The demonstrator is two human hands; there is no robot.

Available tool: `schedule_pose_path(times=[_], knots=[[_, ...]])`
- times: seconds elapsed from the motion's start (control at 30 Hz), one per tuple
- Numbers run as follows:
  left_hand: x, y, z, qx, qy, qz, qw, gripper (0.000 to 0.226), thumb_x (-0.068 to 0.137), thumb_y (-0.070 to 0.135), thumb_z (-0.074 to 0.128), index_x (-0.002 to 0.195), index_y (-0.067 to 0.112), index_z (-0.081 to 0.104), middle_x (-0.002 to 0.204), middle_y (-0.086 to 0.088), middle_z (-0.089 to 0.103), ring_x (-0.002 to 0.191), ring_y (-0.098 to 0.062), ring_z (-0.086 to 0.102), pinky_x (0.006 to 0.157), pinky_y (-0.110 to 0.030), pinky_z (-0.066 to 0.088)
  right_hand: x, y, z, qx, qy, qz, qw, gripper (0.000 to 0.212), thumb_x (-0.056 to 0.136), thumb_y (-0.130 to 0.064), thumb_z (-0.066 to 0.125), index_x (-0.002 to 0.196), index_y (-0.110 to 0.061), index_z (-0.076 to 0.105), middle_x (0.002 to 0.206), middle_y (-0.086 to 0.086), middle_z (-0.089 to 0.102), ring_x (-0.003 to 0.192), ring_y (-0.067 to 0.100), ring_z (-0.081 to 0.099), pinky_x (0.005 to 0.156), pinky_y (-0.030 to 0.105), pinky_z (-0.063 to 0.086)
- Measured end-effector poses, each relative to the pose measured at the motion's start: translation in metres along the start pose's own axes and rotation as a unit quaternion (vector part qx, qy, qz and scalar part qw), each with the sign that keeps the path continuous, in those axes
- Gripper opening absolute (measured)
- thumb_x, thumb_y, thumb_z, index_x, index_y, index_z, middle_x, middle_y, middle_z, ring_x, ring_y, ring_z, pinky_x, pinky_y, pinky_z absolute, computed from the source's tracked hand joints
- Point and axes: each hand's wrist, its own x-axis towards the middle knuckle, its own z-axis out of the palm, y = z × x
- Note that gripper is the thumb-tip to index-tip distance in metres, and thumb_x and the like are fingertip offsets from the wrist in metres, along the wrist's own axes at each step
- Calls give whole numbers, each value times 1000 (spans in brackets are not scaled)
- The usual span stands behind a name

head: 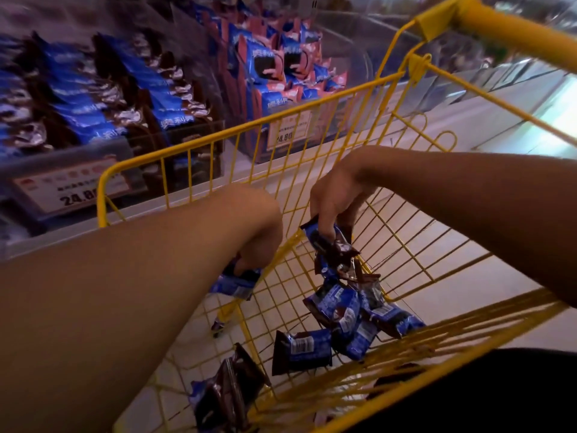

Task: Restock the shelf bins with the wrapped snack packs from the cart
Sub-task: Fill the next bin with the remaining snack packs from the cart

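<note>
Both grips are down in the cart (175,151): the right hand (335,198) has its fingers curled around a bunch of blue-and-brown packs (332,248), pinched at the top so they dangle over the basket's far side, and the left hand (260,242) is curled on one blue pack (235,284) right against the basket's left wire wall. Can't see the left fingertips properly, they're tucked behind the wrist, but the pack is clearly hanging from that hand. Loose packs (346,317) sit in a heap on the wire floor toward the right side of the basket, one more (301,350) lies flat just in front of the heap, and a couple (224,395) lie near the near-left corner. Past the cart's far rim the shelf bins (187,132) are stacked with the same blue packs, with pink-and-blue ones in the next bin to the right. Two price tags (70,190) are on the bin fronts, both blurry, the left one reading something like 24.8. The yellow handle (512,32) runs across the top right.
</note>
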Motion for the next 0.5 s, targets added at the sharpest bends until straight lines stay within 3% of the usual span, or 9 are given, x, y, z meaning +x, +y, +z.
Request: schedule_pose_path(times=[0.07,0.1,0.17,0.3,0.4,0.47,0.5], knots=[[-8,-7,-9,-17,-58,28,998,9,90,11,66,97,6,64,107,-13,60,79,-22,63,60,-30,59,-7,3,1,82,-30,1,996,19,78,5,64,95,9,69,93,19,75,95,34,73,78,39,60],[-12,-11,-14,-76,-75,48,993,20,90,4,64,110,0,63,117,-17,59,88,-27,65,63,-34,62,-8,4,3,104,-23,-6,994,22,78,7,61,98,11,67,99,23,73,102,38,70,85,43,59],[-29,-21,-22,-220,-52,67,972,30,89,-2,60,119,-3,59,116,-19,59,93,-31,67,66,-41,63,-12,3,6,145,-13,-18,989,23,78,7,56,99,12,65,104,27,70,104,41,67,91,44,56],[-72,-44,-39,-421,56,124,897,24,86,-4,55,107,2,64,95,-19,69,73,-26,74,60,-38,61,-56,-7,-5,213,8,-64,975,20,79,11,46,83,7,65,74,17,72,71,27,72,63,32,60],[-122,-71,-36,-588,81,187,783,46,61,-9,46,97,5,70,93,-26,71,77,-39,73,67,-45,61,-109,-16,-9,309,58,-162,936,34,62,8,48,94,9,58,81,19,69,67,26,68,59,32,58],[-158,-93,-22,-689,59,260,674,42,55,0,45,84,11,73,85,-18,69,71,-31,69,64,-39,60,-143,-27,-6,413,52,-265,870,47,56,1,52,102,4,59,95,24,63,79,33,65,67,37,57],[-177,-105,-13,-730,37,297,615,42,54,3,46,89,13,69,85,-13,65,70,-27,65,65,-34,57,-157,-36,0,463,32,-319,827,46,58,0,51,103,2,63,100,24,65,87,39,66,71,40,57]])
